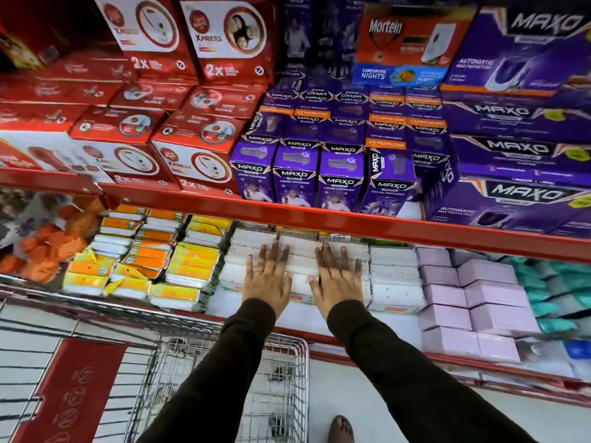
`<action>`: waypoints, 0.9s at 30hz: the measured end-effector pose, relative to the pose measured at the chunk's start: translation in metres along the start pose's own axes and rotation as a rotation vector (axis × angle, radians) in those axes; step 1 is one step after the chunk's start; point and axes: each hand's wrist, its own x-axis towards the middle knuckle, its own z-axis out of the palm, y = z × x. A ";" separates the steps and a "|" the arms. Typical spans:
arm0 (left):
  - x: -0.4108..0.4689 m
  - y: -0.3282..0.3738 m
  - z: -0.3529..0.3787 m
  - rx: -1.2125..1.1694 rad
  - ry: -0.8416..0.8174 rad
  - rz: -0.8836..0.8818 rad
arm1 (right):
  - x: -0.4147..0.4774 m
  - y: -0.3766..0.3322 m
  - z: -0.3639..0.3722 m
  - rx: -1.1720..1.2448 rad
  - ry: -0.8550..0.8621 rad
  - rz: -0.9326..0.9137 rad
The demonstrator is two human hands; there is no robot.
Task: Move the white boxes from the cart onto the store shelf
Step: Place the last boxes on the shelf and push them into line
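Observation:
Several white boxes (pixel 300 270) lie stacked flat on the lower store shelf (pixel 319 318), under the red upper shelf rail. My left hand (pixel 267 276) rests palm down on the left part of the stack, fingers spread, a ring on one finger. My right hand (pixel 337 276) lies flat on the right part of the same stack, fingers spread too. Neither hand grips a box. The wire cart (pixel 224 378) stands below my arms at the bottom left; what it holds is hard to make out.
Orange and yellow packets (pixel 179 266) fill the shelf left of the white boxes; more white boxes (pixel 395 282) and pink boxes (pixel 473 302) lie to the right. The red rail (pixel 319 219) carries red and purple cartons (pixel 339 177) above. My bare foot (pixel 341 428) is on the floor.

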 end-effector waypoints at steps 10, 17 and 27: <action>0.007 0.071 -0.011 -0.152 0.029 0.048 | -0.019 0.088 -0.034 -0.092 0.090 0.231; 0.005 0.089 0.016 -0.056 -0.007 0.059 | -0.029 0.106 -0.019 -0.083 0.046 0.251; 0.004 0.091 0.007 -0.029 -0.044 0.051 | -0.029 0.106 -0.023 -0.092 -0.013 0.240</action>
